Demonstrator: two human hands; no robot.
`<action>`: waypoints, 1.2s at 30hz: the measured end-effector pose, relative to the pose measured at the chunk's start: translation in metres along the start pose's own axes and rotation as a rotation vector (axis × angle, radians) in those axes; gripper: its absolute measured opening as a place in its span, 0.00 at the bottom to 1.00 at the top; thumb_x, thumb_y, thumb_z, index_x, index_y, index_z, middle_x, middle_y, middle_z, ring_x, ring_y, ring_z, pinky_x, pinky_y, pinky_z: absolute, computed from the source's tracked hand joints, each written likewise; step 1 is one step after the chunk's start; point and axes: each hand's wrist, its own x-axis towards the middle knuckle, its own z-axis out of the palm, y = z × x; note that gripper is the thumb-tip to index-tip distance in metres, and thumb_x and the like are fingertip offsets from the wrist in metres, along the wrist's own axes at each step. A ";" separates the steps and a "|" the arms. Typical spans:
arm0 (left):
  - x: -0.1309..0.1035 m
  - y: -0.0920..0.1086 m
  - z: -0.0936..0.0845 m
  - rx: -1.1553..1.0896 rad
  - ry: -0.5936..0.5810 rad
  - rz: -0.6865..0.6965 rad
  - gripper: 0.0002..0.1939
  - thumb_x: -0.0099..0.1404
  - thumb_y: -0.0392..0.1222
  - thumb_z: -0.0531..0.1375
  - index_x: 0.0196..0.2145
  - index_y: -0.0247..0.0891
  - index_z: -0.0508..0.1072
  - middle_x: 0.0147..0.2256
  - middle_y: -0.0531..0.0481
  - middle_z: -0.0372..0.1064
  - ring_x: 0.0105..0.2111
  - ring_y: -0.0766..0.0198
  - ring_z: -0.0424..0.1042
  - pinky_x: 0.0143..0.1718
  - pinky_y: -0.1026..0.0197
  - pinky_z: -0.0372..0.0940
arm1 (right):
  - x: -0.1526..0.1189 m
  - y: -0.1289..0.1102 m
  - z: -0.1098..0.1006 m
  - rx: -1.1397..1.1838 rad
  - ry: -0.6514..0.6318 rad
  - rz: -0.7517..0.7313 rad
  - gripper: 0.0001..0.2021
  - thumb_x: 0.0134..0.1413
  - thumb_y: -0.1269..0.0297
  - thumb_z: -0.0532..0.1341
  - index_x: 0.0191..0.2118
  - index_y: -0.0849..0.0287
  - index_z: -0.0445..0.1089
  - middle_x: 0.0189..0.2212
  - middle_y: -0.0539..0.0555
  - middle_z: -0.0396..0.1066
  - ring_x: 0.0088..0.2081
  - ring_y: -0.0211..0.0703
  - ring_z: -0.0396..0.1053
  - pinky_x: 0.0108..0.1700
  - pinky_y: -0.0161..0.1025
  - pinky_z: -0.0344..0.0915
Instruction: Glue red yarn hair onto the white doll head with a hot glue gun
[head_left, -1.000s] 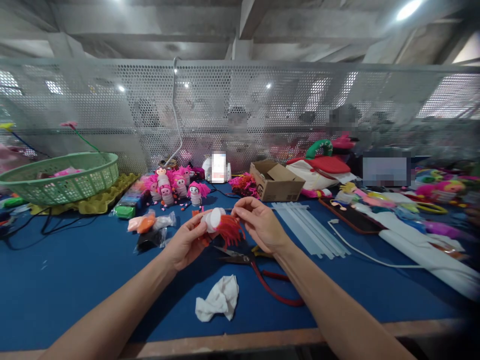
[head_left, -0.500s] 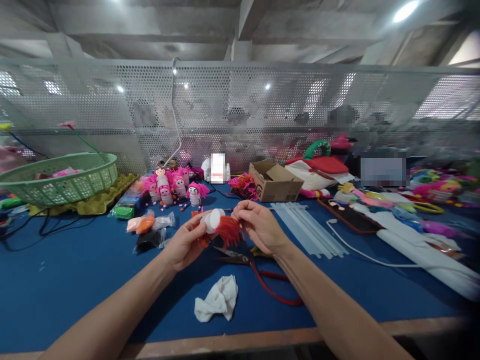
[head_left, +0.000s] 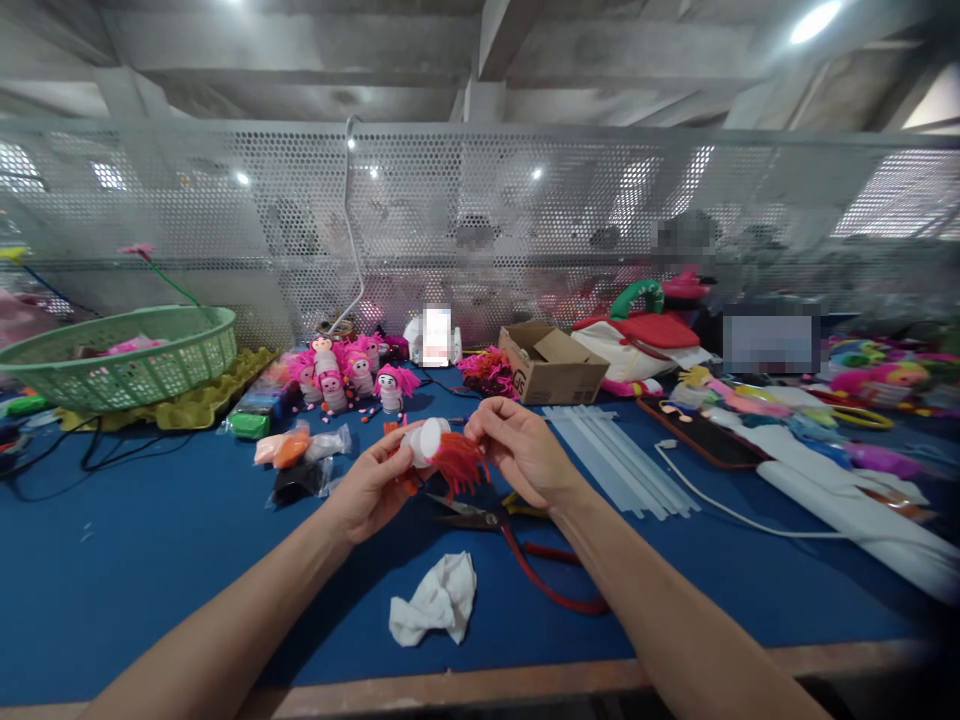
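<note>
My left hand (head_left: 375, 485) is wrapped round a small doll (head_left: 424, 442) with a white, flat-ended body piece, tilted to the right. Red yarn strands (head_left: 461, 464) hang from its right side. My right hand (head_left: 517, 448) pinches at the upper right of the strands, its fingertips pressed together on the yarn. Under the hands lie scissors (head_left: 551, 585) with red handles, their blades apart. A crumpled white cloth (head_left: 436, 600) rests on the blue table (head_left: 322, 620) nearer to me.
Pink-haired dolls (head_left: 360, 375) stand behind, left of a cardboard box (head_left: 559, 370). A green basket (head_left: 127, 365) is at the left. Clear strips (head_left: 615, 455), a white cable (head_left: 735, 522) and a white roll (head_left: 855, 530) lie to the right.
My right hand has shifted very slightly up, its fingers still together at the red yarn. My left hand and the doll look the same.
</note>
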 end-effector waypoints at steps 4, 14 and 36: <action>0.000 0.000 -0.002 -0.001 -0.016 -0.008 0.19 0.48 0.36 0.65 0.40 0.36 0.73 0.37 0.49 0.73 0.33 0.68 0.70 0.35 0.68 0.64 | -0.001 -0.011 -0.001 0.115 -0.052 0.050 0.14 0.42 0.59 0.65 0.18 0.60 0.61 0.16 0.44 0.56 0.21 0.30 0.55 0.21 0.30 0.50; 0.000 0.001 -0.001 -0.014 -0.033 -0.018 0.20 0.47 0.36 0.66 0.40 0.35 0.73 0.37 0.49 0.72 0.35 0.67 0.70 0.37 0.69 0.63 | -0.011 -0.039 -0.013 -0.023 -0.055 0.028 0.09 0.33 0.72 0.64 0.27 0.55 0.69 0.25 0.47 0.68 0.26 0.34 0.63 0.24 0.33 0.56; -0.002 -0.003 0.000 0.104 0.045 -0.053 0.23 0.44 0.40 0.67 0.41 0.36 0.73 0.29 0.50 0.71 0.25 0.71 0.66 0.24 0.71 0.58 | -0.020 0.001 0.013 -0.487 -0.093 -0.026 0.11 0.49 0.57 0.58 0.28 0.61 0.66 0.24 0.47 0.64 0.25 0.32 0.58 0.29 0.32 0.57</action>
